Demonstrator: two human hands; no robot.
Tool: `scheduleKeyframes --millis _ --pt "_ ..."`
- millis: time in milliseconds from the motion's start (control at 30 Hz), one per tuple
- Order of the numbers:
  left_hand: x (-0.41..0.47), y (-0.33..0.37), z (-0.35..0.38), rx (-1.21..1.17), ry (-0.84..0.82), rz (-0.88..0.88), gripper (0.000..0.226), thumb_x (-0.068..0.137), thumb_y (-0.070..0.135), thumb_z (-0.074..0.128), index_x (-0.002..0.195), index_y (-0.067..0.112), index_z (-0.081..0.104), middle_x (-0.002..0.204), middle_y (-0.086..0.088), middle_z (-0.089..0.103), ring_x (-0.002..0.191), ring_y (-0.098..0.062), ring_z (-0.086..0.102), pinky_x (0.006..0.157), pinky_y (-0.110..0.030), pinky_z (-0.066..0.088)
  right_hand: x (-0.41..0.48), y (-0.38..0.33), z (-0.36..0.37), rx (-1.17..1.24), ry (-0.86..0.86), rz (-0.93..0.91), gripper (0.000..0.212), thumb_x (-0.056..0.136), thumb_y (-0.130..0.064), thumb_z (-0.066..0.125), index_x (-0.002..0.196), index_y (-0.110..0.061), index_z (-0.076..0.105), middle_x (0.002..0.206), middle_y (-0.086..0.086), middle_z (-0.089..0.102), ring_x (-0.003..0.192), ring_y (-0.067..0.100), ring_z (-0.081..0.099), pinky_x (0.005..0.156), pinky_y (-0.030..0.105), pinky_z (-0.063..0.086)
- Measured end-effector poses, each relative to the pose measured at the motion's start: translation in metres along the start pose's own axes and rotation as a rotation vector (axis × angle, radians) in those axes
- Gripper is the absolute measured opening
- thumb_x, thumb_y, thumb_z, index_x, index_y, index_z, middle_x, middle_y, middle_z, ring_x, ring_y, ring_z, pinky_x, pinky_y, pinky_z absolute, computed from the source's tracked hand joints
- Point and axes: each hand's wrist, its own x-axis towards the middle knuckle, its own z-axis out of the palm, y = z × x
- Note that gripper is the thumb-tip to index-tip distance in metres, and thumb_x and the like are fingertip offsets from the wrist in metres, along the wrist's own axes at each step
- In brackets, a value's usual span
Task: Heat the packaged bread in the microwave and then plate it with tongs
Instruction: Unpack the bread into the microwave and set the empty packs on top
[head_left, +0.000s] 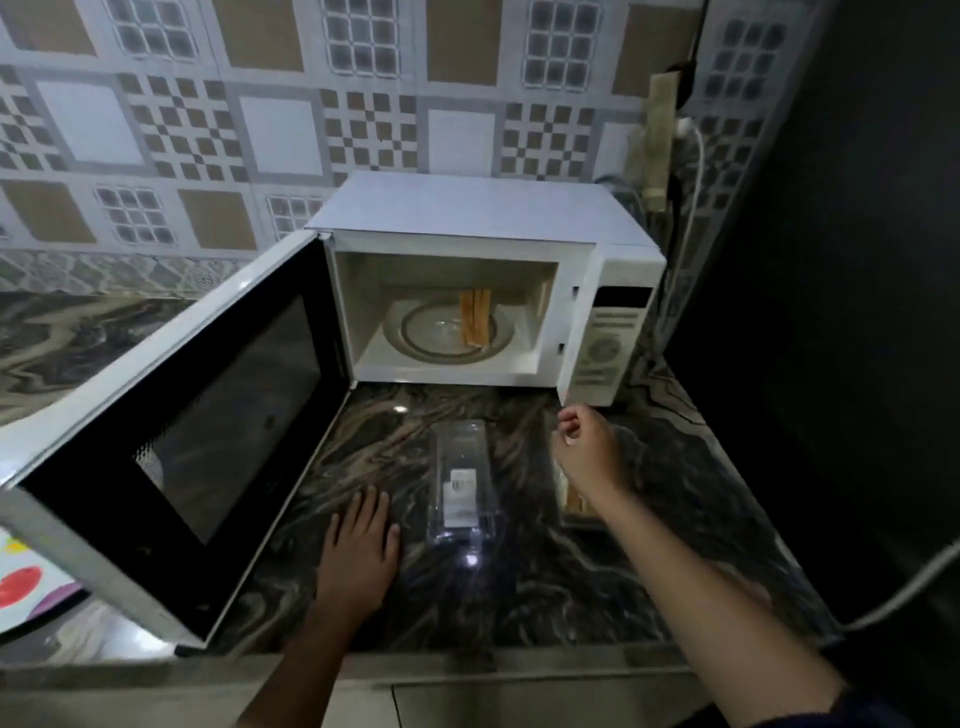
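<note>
1. On the marbled counter, seen from the head camera, a white microwave stands against the tiled wall, its door swung wide to the left.
2. Inside it, the bread, a few pale orange sticks, lies on the right half of the glass turntable.
3. A clear plastic package lies on the counter before the oven, between the two hands.
4. The left hand rests flat on the counter just left of the package, fingers spread, holding nothing.
5. The right hand hovers near the microwave's lower right corner, fingers loosely curled, with nothing visible in them.
6. A colourful plate shows at the far left edge, below the door.
</note>
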Motion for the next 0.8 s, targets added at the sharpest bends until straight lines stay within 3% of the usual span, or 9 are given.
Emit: scheduleKeyframes --millis 67,167,267,367,433,500,667,800 --pt "-0.014 0.006 0.0 -0.023 -0.007 -0.043 0.088 0.075 0.053 -0.005 0.147 0.015 0.027 0.156 -0.002 0.022 0.146 -0.017 0.015 0.118 -0.038 0.011 -0.021 0.016 -0.01 -0.08 -0.01 0.02 0.007 0.082 -0.009 0.057 0.083 -0.015 0.054 0.082 0.0 0.052 0.078 0.022 0.054 0.071 0.034 0.046" --pt "-0.038 0.019 0.004 -0.125 0.058 -0.106 0.064 0.088 0.041 0.025 0.138 0.006 0.044 0.149 -0.012 0.037 0.141 -0.027 0.03 0.115 -0.042 0.02 -0.044 0.04 -0.018 -0.158 -0.072 0.009 0.013 0.083 -0.007 0.056 0.077 -0.019 0.054 0.083 0.002 0.056 0.077 0.021 0.056 0.07 0.033 0.05" --pt "-0.06 0.037 0.008 -0.19 0.155 -0.166 0.033 0.089 0.024 0.049 0.106 -0.002 0.062 0.117 -0.022 0.058 0.109 -0.041 0.052 0.09 -0.044 0.042 -0.056 0.057 -0.026 -0.187 -0.29 0.026 0.005 0.082 -0.008 0.062 0.082 -0.014 0.061 0.089 0.003 0.057 0.085 0.02 0.059 0.073 0.026 0.046" --pt "-0.082 0.066 0.011 -0.36 0.157 -0.135 0.018 0.083 0.016 0.051 0.087 0.001 0.062 0.093 -0.017 0.057 0.09 -0.035 0.052 0.074 -0.029 0.032 -0.056 0.064 -0.031 -0.28 -0.452 0.004 0.014 0.081 -0.014 0.067 0.095 -0.01 0.067 0.095 0.0 0.052 0.089 0.013 0.05 0.076 0.022 0.039" --pt "-0.092 0.09 0.017 -0.504 0.096 -0.055 0.011 0.082 0.01 0.055 0.088 0.005 0.063 0.091 -0.012 0.059 0.089 -0.03 0.053 0.072 -0.024 0.031 -0.052 0.064 -0.033 -0.273 -0.462 -0.017 0.013 0.082 -0.014 0.067 0.094 -0.011 0.068 0.098 0.002 0.054 0.09 0.013 0.05 0.078 0.022 0.038" --pt "-0.092 0.117 0.018 -0.633 0.027 -0.042 0.011 0.084 0.003 0.058 0.093 0.007 0.064 0.094 -0.009 0.061 0.09 -0.026 0.056 0.076 -0.027 0.04 -0.047 0.063 -0.035 -0.246 -0.478 -0.019 0.007 0.084 -0.013 0.065 0.09 -0.012 0.069 0.1 0.003 0.059 0.094 0.016 0.054 0.081 0.022 0.04" --pt "-0.057 0.171 0.015 -0.949 -0.174 -0.212 0.032 0.091 0.007 0.055 0.123 0.006 0.055 0.113 -0.007 0.062 0.103 -0.016 0.058 0.086 -0.023 0.044 -0.034 0.068 -0.043 -0.225 -0.57 0.0 0.006 0.086 -0.015 0.065 0.087 -0.014 0.072 0.106 0.005 0.066 0.102 0.016 0.059 0.086 0.022 0.043" --pt "-0.026 0.188 0.023 -1.071 -0.249 -0.259 0.044 0.086 0.011 0.065 0.127 0.002 0.053 0.111 -0.01 0.066 0.102 -0.017 0.062 0.095 -0.032 0.05 -0.027 0.072 -0.044 -0.22 -0.615 -0.012 0.009 0.087 -0.018 0.064 0.09 -0.014 0.072 0.104 0.004 0.068 0.101 0.016 0.06 0.082 0.021 0.042"
